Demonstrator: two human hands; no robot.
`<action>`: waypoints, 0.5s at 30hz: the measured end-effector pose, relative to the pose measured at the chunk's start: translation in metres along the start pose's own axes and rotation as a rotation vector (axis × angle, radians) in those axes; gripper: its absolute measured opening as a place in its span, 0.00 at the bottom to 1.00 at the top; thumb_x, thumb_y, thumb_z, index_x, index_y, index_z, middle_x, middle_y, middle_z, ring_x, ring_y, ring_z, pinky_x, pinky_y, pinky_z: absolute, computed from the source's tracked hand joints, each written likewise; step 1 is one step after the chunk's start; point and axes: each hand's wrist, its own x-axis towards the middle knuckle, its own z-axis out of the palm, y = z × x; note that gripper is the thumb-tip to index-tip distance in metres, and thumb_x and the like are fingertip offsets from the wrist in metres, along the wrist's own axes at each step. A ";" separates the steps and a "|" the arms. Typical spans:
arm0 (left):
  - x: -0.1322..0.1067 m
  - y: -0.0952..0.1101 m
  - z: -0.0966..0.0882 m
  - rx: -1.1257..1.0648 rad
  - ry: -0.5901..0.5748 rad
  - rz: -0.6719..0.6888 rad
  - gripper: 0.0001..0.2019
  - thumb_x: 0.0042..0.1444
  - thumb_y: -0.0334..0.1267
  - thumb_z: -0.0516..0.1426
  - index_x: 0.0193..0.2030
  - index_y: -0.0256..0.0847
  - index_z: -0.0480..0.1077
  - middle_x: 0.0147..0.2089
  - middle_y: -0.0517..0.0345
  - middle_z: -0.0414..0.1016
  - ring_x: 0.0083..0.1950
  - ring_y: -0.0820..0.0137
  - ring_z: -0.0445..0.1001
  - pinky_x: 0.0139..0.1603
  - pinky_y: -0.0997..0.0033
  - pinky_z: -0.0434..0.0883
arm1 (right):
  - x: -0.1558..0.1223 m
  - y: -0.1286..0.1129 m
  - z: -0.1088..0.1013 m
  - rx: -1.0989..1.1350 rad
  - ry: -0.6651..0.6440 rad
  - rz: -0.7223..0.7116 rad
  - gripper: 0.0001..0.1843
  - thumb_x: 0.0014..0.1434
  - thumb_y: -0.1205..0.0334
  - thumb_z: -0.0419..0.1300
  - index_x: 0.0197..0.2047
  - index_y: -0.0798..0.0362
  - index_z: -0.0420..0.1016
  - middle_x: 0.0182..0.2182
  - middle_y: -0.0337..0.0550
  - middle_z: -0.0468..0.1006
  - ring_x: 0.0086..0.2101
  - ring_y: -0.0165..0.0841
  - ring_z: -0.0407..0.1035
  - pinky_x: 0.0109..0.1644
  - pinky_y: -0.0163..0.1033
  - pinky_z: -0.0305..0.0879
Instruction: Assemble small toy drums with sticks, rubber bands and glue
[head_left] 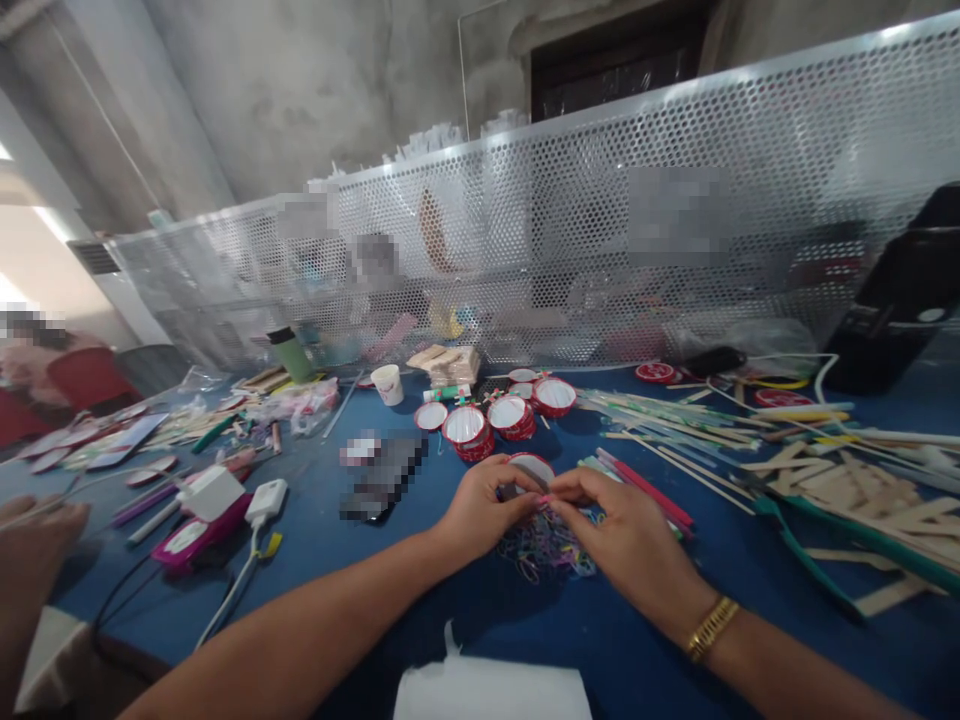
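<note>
My left hand (484,508) and my right hand (611,520) meet at the fingertips over the table, thumb and forefinger pinched on each. Between them is a small pink thing (546,499), too small to make out fully. Just below lies a tangled pile of thin coloured loops (551,548) that look like rubber bands. Behind my fingers shows the rim of a red-and-white round cup piece (531,462), partly hidden. Several more shallow cup pieces (465,430) stand beyond, with small stick crosses by them.
Pliers with green handles (806,560) lie among wooden sticks (862,500) at right. Thin straws (675,415) spread behind. A phone (386,475), chargers (214,492) and a paper cup (387,385) are left. Another person's hand (41,540) rests far left. A perforated metal screen (570,220) bounds the back.
</note>
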 end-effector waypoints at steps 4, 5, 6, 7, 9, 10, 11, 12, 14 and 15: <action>-0.001 0.007 -0.001 -0.024 -0.012 0.049 0.05 0.57 0.38 0.63 0.34 0.41 0.79 0.38 0.55 0.83 0.42 0.66 0.76 0.55 0.62 0.66 | 0.000 0.000 -0.001 -0.007 -0.021 0.030 0.06 0.61 0.58 0.59 0.41 0.47 0.75 0.37 0.40 0.83 0.39 0.37 0.78 0.44 0.44 0.74; -0.001 0.008 -0.002 -0.037 -0.022 0.064 0.05 0.57 0.39 0.63 0.36 0.42 0.79 0.39 0.55 0.83 0.43 0.65 0.76 0.55 0.62 0.66 | 0.000 0.000 -0.001 -0.006 -0.023 0.036 0.06 0.61 0.58 0.59 0.41 0.46 0.75 0.37 0.40 0.83 0.39 0.37 0.78 0.44 0.44 0.73; -0.002 0.009 -0.002 -0.045 -0.027 0.075 0.06 0.56 0.39 0.63 0.37 0.42 0.80 0.40 0.55 0.83 0.44 0.65 0.76 0.54 0.63 0.66 | 0.000 0.000 -0.001 -0.005 -0.024 0.041 0.06 0.61 0.58 0.59 0.41 0.46 0.75 0.37 0.40 0.83 0.39 0.37 0.78 0.43 0.43 0.73; -0.002 0.009 -0.001 -0.046 -0.026 0.084 0.06 0.55 0.40 0.64 0.37 0.41 0.80 0.40 0.54 0.83 0.44 0.65 0.76 0.53 0.63 0.67 | 0.000 -0.001 -0.001 -0.003 -0.021 0.042 0.06 0.61 0.59 0.59 0.41 0.47 0.75 0.37 0.40 0.83 0.39 0.37 0.78 0.43 0.43 0.73; -0.003 0.008 0.000 -0.028 -0.008 0.097 0.06 0.53 0.40 0.66 0.35 0.41 0.80 0.38 0.54 0.82 0.43 0.65 0.75 0.49 0.65 0.68 | 0.000 -0.002 -0.002 -0.003 -0.011 0.037 0.05 0.61 0.59 0.59 0.40 0.47 0.75 0.37 0.40 0.83 0.38 0.37 0.78 0.42 0.43 0.73; -0.004 0.007 0.000 -0.014 0.005 0.098 0.06 0.53 0.40 0.66 0.33 0.41 0.80 0.37 0.54 0.82 0.42 0.65 0.74 0.48 0.66 0.68 | -0.001 -0.003 -0.002 -0.004 -0.011 0.033 0.05 0.61 0.59 0.59 0.40 0.47 0.75 0.36 0.40 0.83 0.38 0.37 0.78 0.42 0.42 0.73; -0.004 0.006 0.000 -0.001 0.017 0.093 0.06 0.54 0.40 0.65 0.32 0.41 0.79 0.35 0.55 0.81 0.41 0.65 0.74 0.46 0.67 0.68 | -0.001 -0.003 -0.002 -0.008 -0.016 0.028 0.05 0.61 0.59 0.59 0.39 0.47 0.75 0.36 0.40 0.83 0.37 0.37 0.78 0.41 0.42 0.73; -0.004 0.006 0.001 0.014 0.023 0.086 0.06 0.55 0.40 0.64 0.30 0.41 0.79 0.33 0.56 0.81 0.40 0.66 0.73 0.45 0.67 0.68 | -0.001 -0.004 -0.002 -0.016 -0.024 0.022 0.05 0.62 0.58 0.59 0.38 0.47 0.75 0.35 0.40 0.83 0.37 0.37 0.78 0.40 0.42 0.72; -0.003 0.006 0.001 0.045 0.022 0.063 0.07 0.56 0.40 0.64 0.29 0.41 0.78 0.31 0.57 0.80 0.39 0.66 0.73 0.46 0.67 0.67 | -0.001 -0.005 -0.003 -0.050 -0.042 0.006 0.06 0.62 0.59 0.57 0.37 0.46 0.76 0.34 0.40 0.82 0.36 0.37 0.77 0.40 0.42 0.71; -0.003 0.006 0.001 0.061 0.018 0.053 0.07 0.56 0.39 0.64 0.29 0.41 0.78 0.30 0.58 0.80 0.39 0.66 0.73 0.47 0.66 0.67 | -0.002 -0.005 -0.003 -0.077 -0.047 -0.005 0.07 0.62 0.59 0.57 0.37 0.46 0.76 0.34 0.40 0.82 0.35 0.37 0.76 0.39 0.41 0.70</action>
